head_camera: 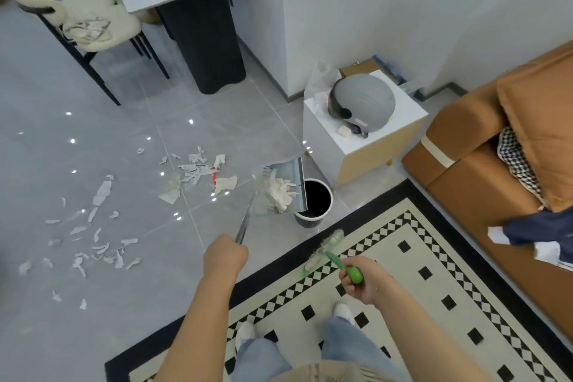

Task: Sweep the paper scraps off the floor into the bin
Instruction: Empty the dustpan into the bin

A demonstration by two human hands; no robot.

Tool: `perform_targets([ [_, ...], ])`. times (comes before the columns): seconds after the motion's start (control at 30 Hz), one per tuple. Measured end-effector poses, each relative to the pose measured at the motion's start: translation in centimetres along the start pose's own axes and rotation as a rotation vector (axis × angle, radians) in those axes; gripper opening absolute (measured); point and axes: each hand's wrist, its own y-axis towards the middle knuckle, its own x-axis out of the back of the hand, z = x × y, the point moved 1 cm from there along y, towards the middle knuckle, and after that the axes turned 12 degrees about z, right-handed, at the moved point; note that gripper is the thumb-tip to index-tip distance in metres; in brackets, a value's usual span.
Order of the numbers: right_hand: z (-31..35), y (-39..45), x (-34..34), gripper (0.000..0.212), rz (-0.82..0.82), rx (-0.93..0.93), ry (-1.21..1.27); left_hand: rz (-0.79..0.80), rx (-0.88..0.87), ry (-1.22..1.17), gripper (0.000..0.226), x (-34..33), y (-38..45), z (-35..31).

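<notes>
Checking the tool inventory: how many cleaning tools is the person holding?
2: a dustpan tipped over the bin, held by the left hand; a green brush in the right hand.

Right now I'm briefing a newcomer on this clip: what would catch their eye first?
The dustpan, held by the left hand, tipped over the small black bin with scraps in it. Then the paper scraps strewn over the grey floor, and the green brush in the right hand.

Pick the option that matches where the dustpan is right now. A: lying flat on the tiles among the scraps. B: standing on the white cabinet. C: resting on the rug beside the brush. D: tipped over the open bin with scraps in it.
D: the left hand holds the dustpan tilted at the bin rim, with paper scraps inside.
</notes>
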Motion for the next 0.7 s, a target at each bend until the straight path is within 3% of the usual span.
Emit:
perform_targets([
  [0.33,4.3,-1.2,5.1,0.009,-0.008,0.016,-0.168,-0.105,0.005,-0.014,0.010,-4.0,-3.1,-5.1],
  [0.5,5.1,-1.3,7.0,0.010,0.000,0.022,-0.148,-0.095,-0.046,-0.009,0.027,-5.9,-4.4,-9.0],
  [0.7,5.2,-1.1,8.1,0.009,-0.007,0.004,-0.183,-0.008,-0.041,-0.025,0.031,-10.0,-5.3,-10.6],
])
